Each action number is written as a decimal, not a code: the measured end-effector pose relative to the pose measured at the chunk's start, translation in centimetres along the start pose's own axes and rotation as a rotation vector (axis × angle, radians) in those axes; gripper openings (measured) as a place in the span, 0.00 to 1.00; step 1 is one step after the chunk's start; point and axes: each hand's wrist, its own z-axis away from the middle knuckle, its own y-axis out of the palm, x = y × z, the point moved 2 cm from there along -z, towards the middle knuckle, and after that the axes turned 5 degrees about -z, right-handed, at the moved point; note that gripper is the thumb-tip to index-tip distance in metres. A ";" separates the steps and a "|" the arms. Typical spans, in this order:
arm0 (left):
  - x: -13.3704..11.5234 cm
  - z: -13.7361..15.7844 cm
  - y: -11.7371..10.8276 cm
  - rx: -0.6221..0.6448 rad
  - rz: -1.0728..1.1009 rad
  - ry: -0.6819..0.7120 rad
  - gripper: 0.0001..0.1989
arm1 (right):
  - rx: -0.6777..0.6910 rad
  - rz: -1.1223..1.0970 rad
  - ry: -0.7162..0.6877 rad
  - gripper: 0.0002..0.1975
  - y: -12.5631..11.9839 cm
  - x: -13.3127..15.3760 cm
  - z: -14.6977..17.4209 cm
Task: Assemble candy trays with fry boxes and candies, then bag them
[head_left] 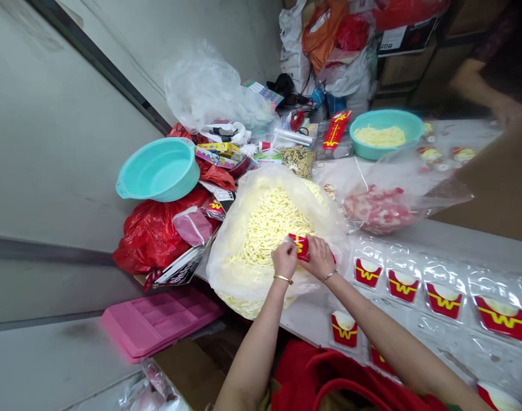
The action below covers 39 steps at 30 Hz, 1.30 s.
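Over a big clear plastic bag (226, 279) of pale yellow fry-like strips (271, 222), both my hands are closed on a small red fries carton (301, 246) with a yellow zigzag mark. My left hand (284, 260) pinches its left edge, fingertips together. My right hand (319, 260) wraps round its other side, and a bit of red shows beyond the fingers. Whether this is one carton or several together I cannot tell. To the right, similar red cartons (367, 273) with pale tops sit in clear plastic trays.
A turquoise basin (158, 171) rests on red bags at left; another basin (387, 149) holds yellow strips. A bag of pink-and-white pieces (378, 211) lies beyond the trays. Pink trays (162, 325) stand low at left. A co-worker's arm (478, 85) and cardboard (496, 188) are at right.
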 end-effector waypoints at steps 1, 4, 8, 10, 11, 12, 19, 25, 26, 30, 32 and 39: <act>0.4 -0.4 -0.4 -0.027 -0.019 -0.026 0.10 | 0.002 0.005 0.012 0.37 -0.1 -0.7 0.0; 0.5 -0.8 -1.0 -0.012 -0.110 0.027 0.09 | 0.025 0.000 -0.003 0.44 -0.3 -1.4 0.2; -1.1 0.5 -0.5 0.173 -0.114 0.281 0.09 | 0.056 -0.069 -0.035 0.41 0.6 0.3 0.7; -1.9 1.2 -0.5 0.213 -0.029 0.355 0.10 | 0.039 -0.087 0.008 0.38 1.1 0.9 1.1; -2.1 1.4 -0.7 0.211 0.025 0.384 0.10 | 0.029 -0.090 0.029 0.37 1.3 1.0 1.2; -2.1 1.4 -1.1 0.197 0.080 0.410 0.10 | 0.022 -0.092 0.045 0.38 1.4 0.9 1.4; 3.9 -1.6 -5.0 -0.017 0.176 0.180 0.11 | 0.061 -0.234 0.055 0.39 0.9 0.3 2.1; 10.2 -2.8 -6.1 0.026 -0.188 -0.297 0.21 | 0.030 -0.393 0.192 0.36 0.8 1.6 2.6; 10.6 -2.8 -5.9 0.039 -0.119 -0.324 0.19 | 0.034 -0.410 0.198 0.38 1.0 1.9 2.7; 11.0 -2.8 -4.8 0.053 0.169 -0.303 0.04 | 0.039 -0.402 0.137 0.42 1.8 2.7 3.2; 10.9 -2.7 -4.5 0.093 0.271 -0.303 0.04 | 0.049 -0.380 0.128 0.42 2.0 2.7 3.3; 8.3 -1.3 -4.8 0.310 0.659 -0.342 0.16 | 0.106 -0.276 0.104 0.42 1.9 3.5 2.4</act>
